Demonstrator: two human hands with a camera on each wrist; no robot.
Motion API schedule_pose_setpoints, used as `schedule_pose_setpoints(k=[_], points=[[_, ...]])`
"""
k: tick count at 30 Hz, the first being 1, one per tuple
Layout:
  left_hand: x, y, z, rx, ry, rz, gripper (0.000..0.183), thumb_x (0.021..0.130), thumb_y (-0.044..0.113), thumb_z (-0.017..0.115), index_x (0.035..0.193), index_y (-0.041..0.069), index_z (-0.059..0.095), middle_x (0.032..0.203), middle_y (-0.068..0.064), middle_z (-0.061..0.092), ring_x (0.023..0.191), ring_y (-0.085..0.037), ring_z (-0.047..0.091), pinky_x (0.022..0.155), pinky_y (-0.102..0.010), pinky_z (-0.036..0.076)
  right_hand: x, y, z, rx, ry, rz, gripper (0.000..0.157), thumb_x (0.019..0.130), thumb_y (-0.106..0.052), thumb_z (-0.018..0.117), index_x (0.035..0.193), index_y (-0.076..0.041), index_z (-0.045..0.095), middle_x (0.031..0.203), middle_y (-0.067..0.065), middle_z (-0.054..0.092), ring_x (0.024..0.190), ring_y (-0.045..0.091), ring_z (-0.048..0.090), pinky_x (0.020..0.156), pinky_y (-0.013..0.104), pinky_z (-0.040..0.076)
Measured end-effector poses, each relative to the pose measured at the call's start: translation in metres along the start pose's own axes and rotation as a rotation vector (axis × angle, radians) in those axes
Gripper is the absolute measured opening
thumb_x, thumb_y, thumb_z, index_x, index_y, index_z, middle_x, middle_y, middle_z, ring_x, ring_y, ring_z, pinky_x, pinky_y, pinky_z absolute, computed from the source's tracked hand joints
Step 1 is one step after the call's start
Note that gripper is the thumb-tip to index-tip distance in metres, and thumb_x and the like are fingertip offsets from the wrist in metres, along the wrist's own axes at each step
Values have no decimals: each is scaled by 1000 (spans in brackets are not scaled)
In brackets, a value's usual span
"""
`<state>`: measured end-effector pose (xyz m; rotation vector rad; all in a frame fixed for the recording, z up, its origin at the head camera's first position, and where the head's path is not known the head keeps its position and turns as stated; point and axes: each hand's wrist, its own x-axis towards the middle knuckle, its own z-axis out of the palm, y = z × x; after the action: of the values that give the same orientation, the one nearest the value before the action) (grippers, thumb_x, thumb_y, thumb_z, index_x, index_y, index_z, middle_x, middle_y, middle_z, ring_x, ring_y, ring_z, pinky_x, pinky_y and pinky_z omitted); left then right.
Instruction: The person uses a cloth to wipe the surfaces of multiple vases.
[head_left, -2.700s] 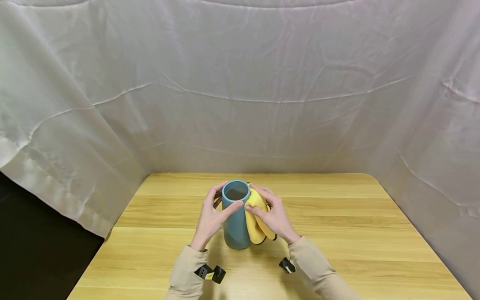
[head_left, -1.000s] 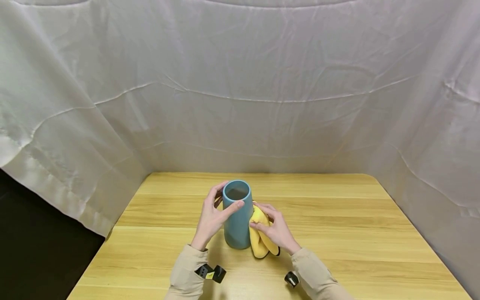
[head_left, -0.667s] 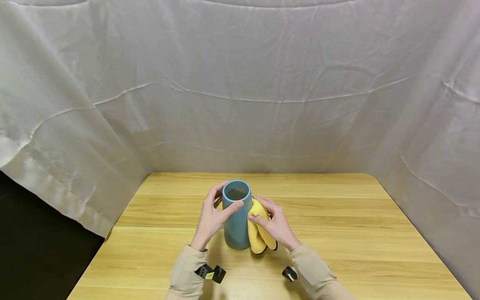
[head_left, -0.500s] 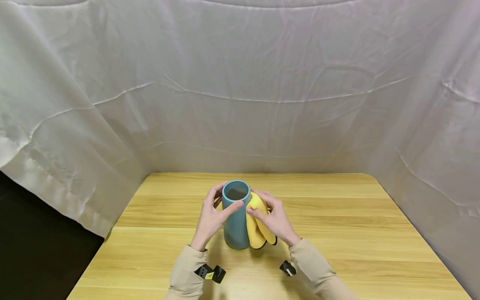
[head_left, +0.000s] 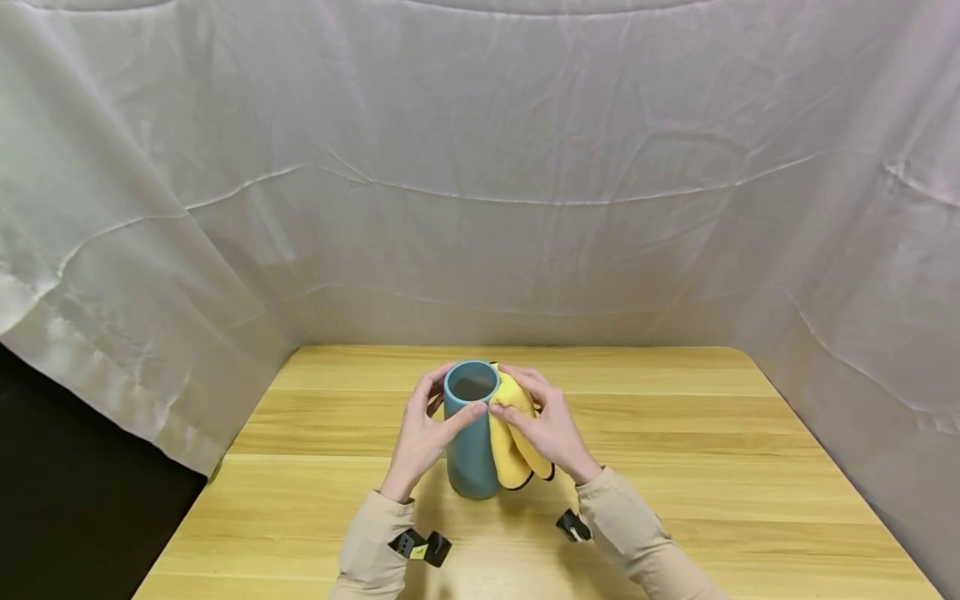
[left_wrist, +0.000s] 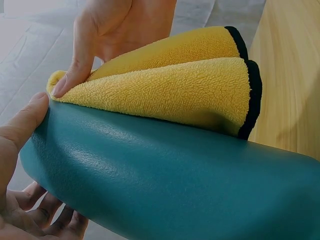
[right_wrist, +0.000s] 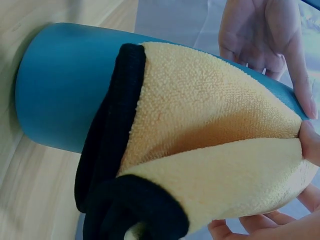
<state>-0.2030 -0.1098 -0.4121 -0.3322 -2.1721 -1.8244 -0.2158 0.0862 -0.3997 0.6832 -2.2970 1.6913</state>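
Observation:
A tall blue-green vase (head_left: 474, 458) stands upright on the wooden table, its round mouth facing up. My left hand (head_left: 422, 433) grips it near the rim, thumb at the front and fingers behind on the left side. A yellow cleaning cloth (head_left: 510, 450) with black edging is bunched in my right hand (head_left: 551, 425), pinched between thumb and fingers. The cloth lies against the vase's right side, close under the rim, and its folded ends hang down. In the left wrist view the cloth (left_wrist: 175, 90) runs along the wall of the vase (left_wrist: 150, 165).
The wooden table (head_left: 712, 467) reaches out on both sides of the hands. A pale grey curtain (head_left: 480, 250) encloses its back and sides. A dark area (head_left: 75, 483) shows past the table's left edge. Small black cameras (head_left: 427, 547) are strapped at both wrists.
Over the last second my right hand and the cloth have slid up the vase's right side toward the rim, after being lower. The left hand and the vase have stayed in place.

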Motion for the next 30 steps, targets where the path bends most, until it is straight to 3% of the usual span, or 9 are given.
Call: schedule_pose_setpoints(k=[10, 20, 30], points=[[0, 1, 0, -3, -2, -9, 63, 82, 19, 84, 138, 17, 55, 131, -7, 63, 123, -25, 56, 113, -52, 42, -6, 12, 2, 17, 3, -15, 56, 87, -10, 78, 140, -7, 60, 135, 18, 62, 110, 29, 62, 85, 25, 56], [-1, 2, -1, -9, -3, -10, 62, 82, 20, 84, 137, 20, 56, 132, -6, 63, 123, -25, 56, 113, -53, 41, -25, 49, 8, 3, -42, 77, 56, 88, -16, 78, 141, -9, 59, 135, 16, 63, 115, 27, 61, 89, 24, 54], [-1, 2, -1, -7, -9, -12, 62, 82, 20, 84, 137, 21, 56, 131, -5, 62, 124, -25, 56, 114, -53, 41, -37, 69, 13, 7, -48, 187, 58, 87, -16, 79, 141, -10, 59, 139, 13, 61, 126, 31, 57, 104, 42, 47]])
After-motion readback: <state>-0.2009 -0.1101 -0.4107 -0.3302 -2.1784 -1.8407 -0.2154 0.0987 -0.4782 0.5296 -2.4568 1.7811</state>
